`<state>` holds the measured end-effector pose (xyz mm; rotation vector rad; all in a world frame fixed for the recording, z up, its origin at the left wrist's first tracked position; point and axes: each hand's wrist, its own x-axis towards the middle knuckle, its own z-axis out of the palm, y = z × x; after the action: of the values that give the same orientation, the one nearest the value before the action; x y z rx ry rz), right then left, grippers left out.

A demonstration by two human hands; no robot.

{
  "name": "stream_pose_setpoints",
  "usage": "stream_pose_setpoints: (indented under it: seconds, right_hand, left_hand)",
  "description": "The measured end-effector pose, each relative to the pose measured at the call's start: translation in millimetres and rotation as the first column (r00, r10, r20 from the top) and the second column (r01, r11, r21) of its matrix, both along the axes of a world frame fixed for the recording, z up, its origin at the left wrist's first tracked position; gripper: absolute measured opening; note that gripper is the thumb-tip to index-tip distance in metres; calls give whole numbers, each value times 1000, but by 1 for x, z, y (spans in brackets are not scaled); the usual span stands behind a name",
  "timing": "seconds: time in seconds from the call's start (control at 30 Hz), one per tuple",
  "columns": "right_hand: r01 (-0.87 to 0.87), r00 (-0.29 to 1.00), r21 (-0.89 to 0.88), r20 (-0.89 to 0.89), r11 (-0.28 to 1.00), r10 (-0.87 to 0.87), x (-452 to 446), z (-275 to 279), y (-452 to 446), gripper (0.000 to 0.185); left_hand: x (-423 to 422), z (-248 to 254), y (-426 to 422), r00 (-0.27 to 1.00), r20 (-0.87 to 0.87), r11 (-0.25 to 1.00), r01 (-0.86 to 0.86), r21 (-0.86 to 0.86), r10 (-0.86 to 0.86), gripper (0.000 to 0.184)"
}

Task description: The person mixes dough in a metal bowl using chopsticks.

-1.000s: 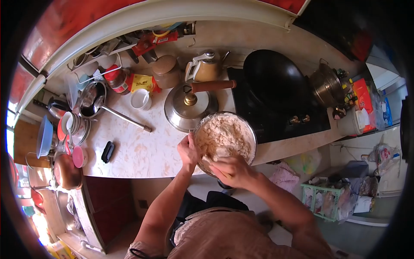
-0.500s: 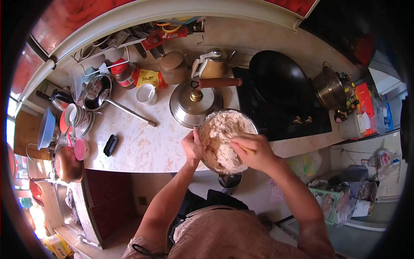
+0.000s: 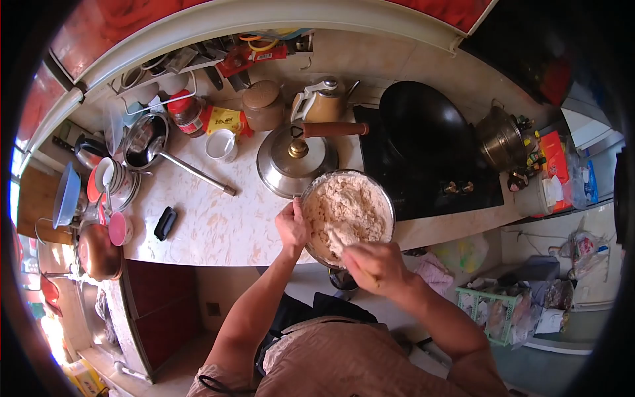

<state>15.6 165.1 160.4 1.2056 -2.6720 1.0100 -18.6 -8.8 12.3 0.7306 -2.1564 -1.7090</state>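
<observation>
A metal bowl (image 3: 391, 210) of shaggy, floury dough (image 3: 350, 205) is at the counter's front edge. My left hand (image 3: 293, 228) is closed on the bowl's left rim, thumb uppermost. My right hand (image 3: 378, 266) is wrapped around a light wooden utensil, at the bowl's near right side. The utensil's working end is coated with dough, so its exact kind cannot be made out. Just behind the bowl rests a lidded pan (image 3: 278, 173) with a brass-coloured knob and a wooden handle (image 3: 336, 129).
Right of the bowl is a black cooktop (image 3: 430, 188) bearing a large wok (image 3: 423, 126). A kettle (image 3: 325, 106) and a brown canister (image 3: 262, 109) line the wall. Leftward are a long-handled ladle (image 3: 198, 175), a white cup (image 3: 221, 145), a black object (image 3: 165, 223) and stacked bowls (image 3: 122, 185).
My right hand has moved down and slightly left with the utensil, from over the dough to the bowl's near edge. My left hand keeps its hold on the rim.
</observation>
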Motion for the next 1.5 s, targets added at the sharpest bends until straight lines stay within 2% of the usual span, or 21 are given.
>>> stream_pose_setpoints:
  seconds: [0.1,0.2,0.3,0.5,0.57,0.73,0.83,0.87,0.93,1.0,1.07,1.1,1.13,1.17,1.2,1.27,1.33,1.37,1.4,1.47,1.5]
  right_hand:
    - [172,985,-71,31,982,-171,-21,-28,-4,10]
    - [117,992,-92,52,989,-113,-24,-46,-9,10]
    - [42,998,8,56,999,-42,-7,-30,-4,5]
    - [-35,999,82,33,996,33,-1,-25,-2,3]
    - [43,999,-64,14,997,-42,-11,-23,-1,9]
    - [120,993,-33,-12,992,-121,-43,-24,-2,10]
    - [122,992,-113,32,986,-119,-60,-34,-6,9]
    - [122,992,-114,31,986,-120,-63,-30,-5,9]
    - [155,983,69,89,985,-161,-74,-19,-2,10]
    - [134,991,46,14,990,-135,-80,-18,-8,11]
    - [118,991,-359,-11,926,-131,-83,-21,-23,15]
    - [177,984,-511,105,841,-143,-78,-25,-33,25]
    - [174,985,-513,109,841,-137,-73,-27,-40,25]
    - [365,896,-593,432,717,-99,-70,-30,-45,25]
    - [570,714,-581,700,581,0,-67,-32,-50,26]
    - [554,747,-531,657,641,-102,-66,-20,-54,32]
    - [336,919,-650,384,682,-87,-67,-9,-54,43]
    - [465,818,-624,575,628,-34,-64,-4,-49,54]
    - [493,765,-607,643,624,21,-59,8,-40,58]
    - [440,793,-756,580,484,186,-49,14,-25,48]
    - [412,805,-771,557,485,202,-43,16,-20,48]
  left_hand:
    - [1,11,2,1000,28,994,-8,105,5,42]
    - [1,11,0,1000,20,998,-7,64,5,42]
    - [0,0,3,999,-44,995,-19,100,24,42]
    - [0,0,-2,999,40,1000,10,26,-11,44]
    - [1,4,0,1000,29,999,4,33,-5,45]
    - [1,1,-1,999,37,999,-1,50,-1,46]
    - [0,-1,-1,999,31,998,-8,56,6,43]
    - [1,-1,-1,1000,27,998,-8,60,6,43]
    - [0,-1,1,999,31,996,-8,94,5,42]
    - [1,-3,-2,999,45,993,-25,117,20,41]
    - [0,-4,-1,1000,-2,999,-17,39,17,41]
    - [1,-5,-1,1000,-12,999,-12,50,12,41]
    - [2,-4,-1,1000,-8,999,-18,47,18,41]
    - [1,-3,0,1000,-5,998,-23,50,24,40]
    - [1,-1,0,1000,0,998,-24,53,24,40]
    - [2,1,1,1000,23,997,-21,74,20,40]
    - [-1,4,0,999,36,995,-15,98,11,40]
    - [0,5,-1,999,40,998,-1,57,-1,40]
    - [1,5,-2,999,47,1000,12,18,-13,41]
    - [0,3,-2,999,53,999,8,39,-10,41]
    - [1,2,-2,998,59,999,4,53,-7,42]
